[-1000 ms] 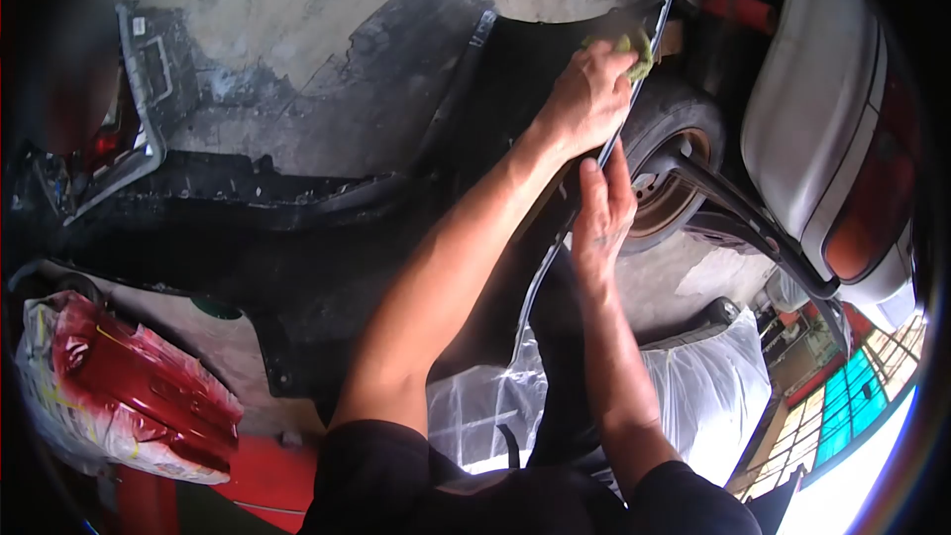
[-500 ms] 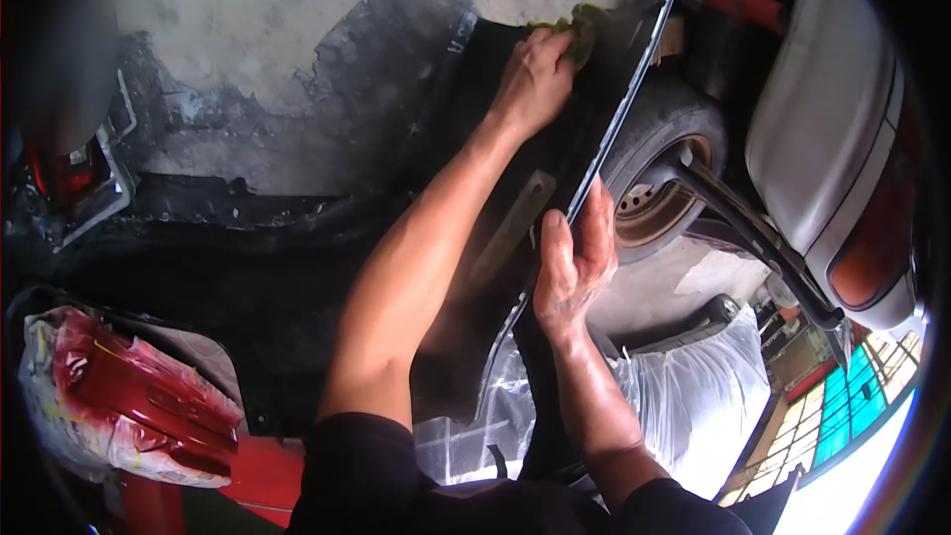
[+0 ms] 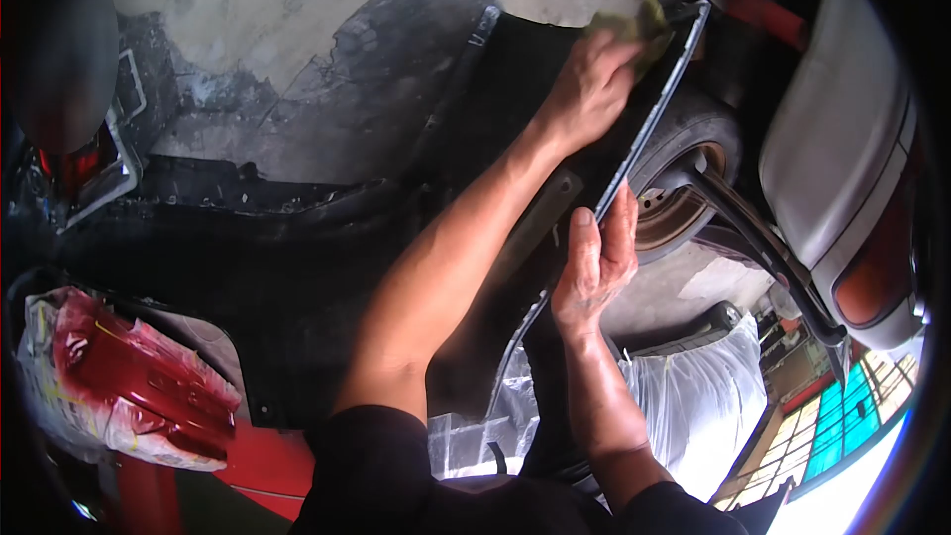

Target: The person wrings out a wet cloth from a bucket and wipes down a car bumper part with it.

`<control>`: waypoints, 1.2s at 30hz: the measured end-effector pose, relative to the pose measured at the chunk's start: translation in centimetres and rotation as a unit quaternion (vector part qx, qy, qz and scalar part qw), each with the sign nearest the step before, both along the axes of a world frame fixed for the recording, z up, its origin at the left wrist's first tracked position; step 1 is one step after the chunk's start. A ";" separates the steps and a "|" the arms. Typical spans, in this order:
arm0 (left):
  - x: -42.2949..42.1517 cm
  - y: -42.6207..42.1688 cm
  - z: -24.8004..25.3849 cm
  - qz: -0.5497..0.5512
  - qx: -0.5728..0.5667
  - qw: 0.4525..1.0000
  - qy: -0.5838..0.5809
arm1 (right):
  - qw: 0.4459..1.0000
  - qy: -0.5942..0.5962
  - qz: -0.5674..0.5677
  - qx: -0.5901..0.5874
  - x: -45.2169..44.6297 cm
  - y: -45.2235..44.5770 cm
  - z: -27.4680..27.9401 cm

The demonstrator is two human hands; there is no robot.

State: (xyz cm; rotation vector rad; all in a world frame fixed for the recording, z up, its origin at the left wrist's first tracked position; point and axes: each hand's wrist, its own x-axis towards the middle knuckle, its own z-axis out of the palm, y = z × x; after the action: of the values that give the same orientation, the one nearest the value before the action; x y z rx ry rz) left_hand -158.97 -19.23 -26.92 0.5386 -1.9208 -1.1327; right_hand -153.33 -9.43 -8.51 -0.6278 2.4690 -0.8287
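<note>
On the far left, a red, clear-lensed lamp (image 3: 71,166) is sitting inside a bent, pale frame. On the near left, a glossy red panel piece (image 3: 149,381) with crumpled pale wrapping around its edges is resting just above a bright red support (image 3: 267,451). To the right, a large, curved, dark black panel (image 3: 297,277) is stretching across the middle in front of you, with a patchy grey floor (image 3: 277,10) lying beyond it. Your left hand (image 3: 586,99) is reaching over to the far right part of that panel; its fingers are curling around a bunched olive-green cloth (image 3: 652,30), and both are blurring slightly. The cloth is lying near the panel's long, thin, pale-edged rim (image 3: 659,114). Your right hand (image 3: 594,277) is touching this rim nearer to you, thumb on its left and the other fingers on its right; you cannot tell whether they are squeezing it tightly. Just right of the rim, a black tyre on a rusty wheel (image 3: 688,188) is showing. Nearer, clear plastic sheeting (image 3: 693,396) is draping in folds. On the far right, a silver-grey car bumper (image 3: 827,139) is standing near a dark orange lamp (image 3: 867,287).
</note>
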 end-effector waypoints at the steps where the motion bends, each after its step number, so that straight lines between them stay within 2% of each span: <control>1: 0.8 1.2 0.5 0.009 0.253 0.966 -0.061 | 1.000 0.000 0.000 0.006 -0.1 0.0 -0.1; 4: 3.8 -0.1 -0.1 -0.058 0.383 0.917 -0.098 | 1.000 0.007 0.021 -0.009 0.2 -0.1 -0.1; 7: 1.9 -1.8 2.6 -0.080 0.280 0.955 -0.055 | 0.999 0.016 0.026 -0.022 0.9 0.2 -0.1; 9: 0.6 -2.3 5.3 -0.028 0.249 0.967 0.034 | 0.999 -0.019 -0.003 -0.030 0.9 0.4 -0.1; 10: 0.5 -2.8 5.1 -0.072 0.395 0.916 0.007 | 0.999 -0.026 -0.004 -0.024 0.8 0.1 0.1; 13: 0.8 -0.3 -1.0 0.006 0.332 0.943 0.020 | 1.000 -0.016 0.014 -0.014 0.3 -0.3 -0.2; 14: 1.4 0.6 -4.4 0.044 0.270 0.962 -0.005 | 1.000 -0.015 0.027 -0.006 0.2 -0.2 -0.1; 18: 6.0 2.4 -16.5 0.050 0.330 0.927 -0.172 | 0.996 -0.022 0.081 0.000 0.2 -0.3 0.1; 20: 6.8 1.8 -17.8 0.027 0.340 0.916 -0.214 | 0.994 -0.026 0.101 0.008 0.0 -0.1 0.2; 22: 6.9 1.8 -17.4 -0.001 0.344 0.899 -0.272 | 0.997 -0.042 0.065 0.020 0.0 0.3 0.3; 23: 6.4 1.9 -17.9 0.025 0.323 0.906 -0.271 | 0.997 -0.048 0.048 0.020 -0.1 0.4 0.3; 25: 4.5 1.6 -19.9 0.075 0.278 0.920 -0.264 | 0.995 -0.036 0.088 -0.004 0.2 0.4 0.2; 28: 2.9 -1.6 -21.0 0.003 0.237 0.939 -0.248 | 0.992 -0.060 0.111 -0.001 0.2 -0.2 0.6; 31: 3.6 -1.2 -22.3 -0.028 0.195 0.949 -0.248 | 0.998 -0.041 0.049 -0.003 0.0 1.1 -0.3; 34: 7.9 1.4 -20.3 -0.048 0.274 0.927 -0.251 | 0.995 -0.031 0.086 0.044 -0.2 0.5 0.4; 36: 11.9 5.7 -22.8 -0.052 0.280 0.931 -0.228 | 0.994 -0.030 0.104 0.030 -0.3 0.1 -0.1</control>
State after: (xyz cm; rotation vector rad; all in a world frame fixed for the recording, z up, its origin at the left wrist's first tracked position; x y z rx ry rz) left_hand -147.05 -13.49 -49.68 1.0982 -2.0086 -1.7640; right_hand -153.60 -9.28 -8.66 -0.8099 2.3176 -0.6811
